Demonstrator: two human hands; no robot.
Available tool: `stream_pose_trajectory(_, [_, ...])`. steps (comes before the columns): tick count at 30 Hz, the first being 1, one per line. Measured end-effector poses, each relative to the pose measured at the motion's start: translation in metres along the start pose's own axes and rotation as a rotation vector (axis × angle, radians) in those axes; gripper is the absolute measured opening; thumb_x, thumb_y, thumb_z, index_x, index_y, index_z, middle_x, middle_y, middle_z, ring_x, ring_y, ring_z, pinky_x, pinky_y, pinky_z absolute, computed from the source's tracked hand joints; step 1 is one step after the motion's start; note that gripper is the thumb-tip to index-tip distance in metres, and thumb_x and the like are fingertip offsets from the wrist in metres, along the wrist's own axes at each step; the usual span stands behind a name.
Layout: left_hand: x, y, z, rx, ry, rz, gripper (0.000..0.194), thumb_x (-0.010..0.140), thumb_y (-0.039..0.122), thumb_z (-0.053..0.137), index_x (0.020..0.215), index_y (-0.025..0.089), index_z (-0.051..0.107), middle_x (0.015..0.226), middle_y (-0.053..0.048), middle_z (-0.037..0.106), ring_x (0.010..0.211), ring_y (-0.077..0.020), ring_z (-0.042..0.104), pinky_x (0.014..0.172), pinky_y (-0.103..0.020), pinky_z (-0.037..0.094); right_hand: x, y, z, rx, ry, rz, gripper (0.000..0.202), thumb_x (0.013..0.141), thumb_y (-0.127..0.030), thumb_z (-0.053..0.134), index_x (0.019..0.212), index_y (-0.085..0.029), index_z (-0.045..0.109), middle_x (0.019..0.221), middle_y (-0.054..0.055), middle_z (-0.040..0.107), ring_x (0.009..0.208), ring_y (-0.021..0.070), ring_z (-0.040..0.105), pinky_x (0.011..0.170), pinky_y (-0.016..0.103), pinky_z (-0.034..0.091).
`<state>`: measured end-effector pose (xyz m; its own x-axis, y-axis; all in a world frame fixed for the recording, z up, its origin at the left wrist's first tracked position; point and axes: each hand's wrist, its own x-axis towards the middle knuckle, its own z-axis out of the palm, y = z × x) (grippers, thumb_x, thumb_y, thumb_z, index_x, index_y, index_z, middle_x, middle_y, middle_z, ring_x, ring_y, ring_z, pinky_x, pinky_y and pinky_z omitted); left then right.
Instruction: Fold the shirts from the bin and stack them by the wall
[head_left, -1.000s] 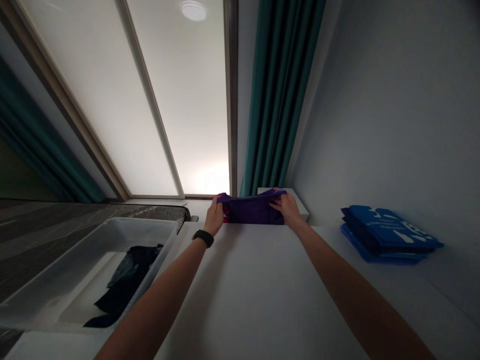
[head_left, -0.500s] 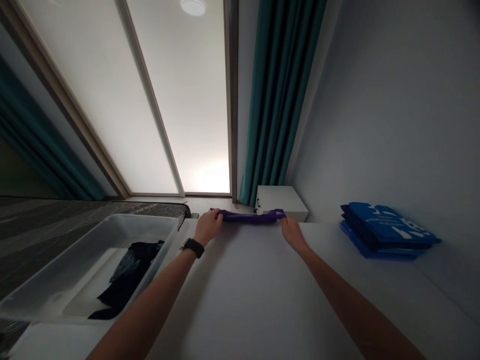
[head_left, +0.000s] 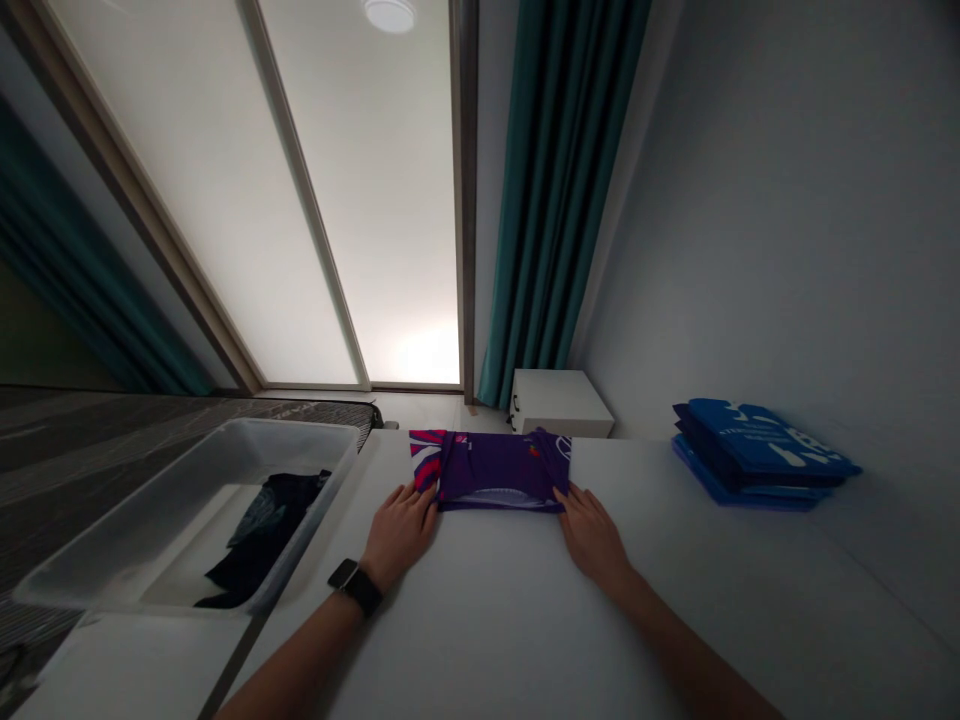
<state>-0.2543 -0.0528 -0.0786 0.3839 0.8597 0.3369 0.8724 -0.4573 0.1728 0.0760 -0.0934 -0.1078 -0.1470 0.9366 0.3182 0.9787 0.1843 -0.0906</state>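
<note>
A purple garment with a pink and white pattern at its left end lies folded on the white table, near the far edge. My left hand, with a black watch on the wrist, rests at the garment's near left corner. At the near right corner is my right hand, its fingertips on the cloth. The fingers of both hands are partly spread and lie nearly flat.
On the left, a translucent bin holds dark clothes. Folded blue items are stacked at the right. Beyond the table are a white cabinet, a teal curtain and frosted panels.
Both hands have come nearer and lower. The purple garment, a narrow strip held between them before, now lies as a wider folded piece on the table. The hands' grip has loosened.
</note>
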Motion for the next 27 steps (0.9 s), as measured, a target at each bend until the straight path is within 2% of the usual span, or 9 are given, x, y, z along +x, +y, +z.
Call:
stream_pose_trajectory(3, [-0.032, 0.01, -0.008, 0.019, 0.01, 0.014, 0.042, 0.094, 0.034, 0.041, 0.13, 0.023, 0.06, 0.127, -0.009, 0.065, 0.122, -0.028, 0.056, 0.106, -0.048, 0.037, -0.034, -0.001, -0.006, -0.017, 0.012, -0.073, 0.046, 0.091, -0.013, 0.035, 0.131, -0.013, 0.058, 0.13, 0.009, 0.063, 0.128, 0.0237, 0.049, 0.111, 0.044, 0.032])
stream_pose_trajectory(6, [-0.062, 0.021, -0.017, 0.041, 0.013, 0.071, 0.04, 0.093, 0.034, 0.043, 0.127, 0.025, 0.062, 0.119, -0.008, 0.069, 0.119, -0.0281, 0.057, 0.103, -0.047, 0.038, -0.066, -0.004, -0.011, -0.028, 0.044, -0.121, 0.046, 0.09, -0.013, 0.038, 0.132, -0.014, 0.057, 0.129, 0.009, 0.063, 0.127, 0.0241, 0.049, 0.111, 0.043, 0.032])
stream_pose_trajectory(10, [-0.075, 0.031, -0.03, 0.055, 0.029, 0.081, 0.03, 0.093, 0.034, 0.043, 0.106, 0.026, 0.069, 0.104, -0.009, 0.071, 0.101, -0.0277, 0.061, 0.087, -0.044, 0.045, -0.085, -0.012, -0.021, -0.022, 0.079, -0.096, 0.048, 0.086, -0.014, 0.043, 0.13, -0.02, 0.06, 0.124, 0.008, 0.065, 0.122, 0.0267, 0.05, 0.109, 0.047, 0.033])
stream_pose_trajectory(12, [-0.068, 0.033, -0.037, 0.054, 0.023, 0.08, 0.03, 0.094, 0.033, 0.04, 0.094, 0.024, 0.069, 0.096, -0.009, 0.068, 0.09, -0.0256, 0.06, 0.08, -0.043, 0.046, -0.083, -0.013, -0.026, -0.018, 0.079, -0.06, 0.048, 0.083, -0.011, 0.044, 0.125, -0.024, 0.065, 0.117, 0.009, 0.066, 0.112, 0.0275, 0.054, 0.103, 0.046, 0.039])
stream_pose_trajectory(14, [-0.055, 0.032, -0.041, 0.038, 0.045, 0.107, 0.029, 0.095, 0.03, 0.04, 0.093, 0.023, 0.068, 0.097, -0.01, 0.065, 0.089, -0.0248, 0.059, 0.08, -0.042, 0.047, -0.076, -0.011, -0.032, -0.016, 0.078, -0.029, 0.047, 0.082, -0.006, 0.044, 0.115, -0.026, 0.07, 0.109, 0.009, 0.066, 0.102, 0.0267, 0.057, 0.094, 0.044, 0.045])
stream_pose_trajectory(16, [-0.038, 0.03, -0.042, 0.001, 0.075, 0.159, 0.028, 0.094, 0.027, 0.042, 0.105, 0.021, 0.067, 0.108, -0.011, 0.064, 0.099, -0.0253, 0.058, 0.088, -0.043, 0.047, -0.065, -0.008, -0.038, -0.01, 0.091, -0.025, 0.046, 0.083, -0.004, 0.042, 0.107, -0.027, 0.074, 0.107, 0.01, 0.065, 0.102, 0.0266, 0.057, 0.092, 0.043, 0.046])
stream_pose_trajectory(18, [-0.02, 0.028, -0.039, -0.046, 0.062, 0.226, 0.032, 0.093, 0.023, 0.042, 0.119, 0.022, 0.062, 0.121, -0.01, 0.06, 0.113, -0.0252, 0.055, 0.098, -0.042, 0.045, -0.051, -0.006, -0.042, 0.004, 0.123, -0.049, 0.046, 0.084, -0.004, 0.041, 0.106, -0.026, 0.074, 0.115, 0.01, 0.064, 0.111, 0.0274, 0.054, 0.098, 0.045, 0.043])
stream_pose_trajectory(23, [0.016, 0.028, -0.012, -0.095, -0.099, 0.358, 0.043, 0.094, 0.025, 0.044, 0.137, 0.023, 0.05, 0.142, -0.008, 0.05, 0.133, -0.0231, 0.044, 0.11, -0.042, 0.037, -0.004, -0.019, -0.037, 0.082, 0.095, -0.194, 0.056, 0.08, 0.0, 0.035, 0.124, -0.019, 0.064, 0.13, 0.009, 0.059, 0.127, 0.0242, 0.046, 0.112, 0.046, 0.034])
stream_pose_trajectory(27, [0.023, 0.025, 0.012, -0.065, -0.17, 0.329, 0.046, 0.097, 0.031, 0.041, 0.142, 0.022, 0.045, 0.149, -0.009, 0.043, 0.138, -0.0227, 0.038, 0.114, -0.043, 0.032, 0.025, -0.033, -0.016, 0.123, -0.039, -0.318, 0.06, 0.081, 0.001, 0.033, 0.134, -0.014, 0.056, 0.137, 0.01, 0.056, 0.131, 0.0199, 0.045, 0.115, 0.041, 0.033])
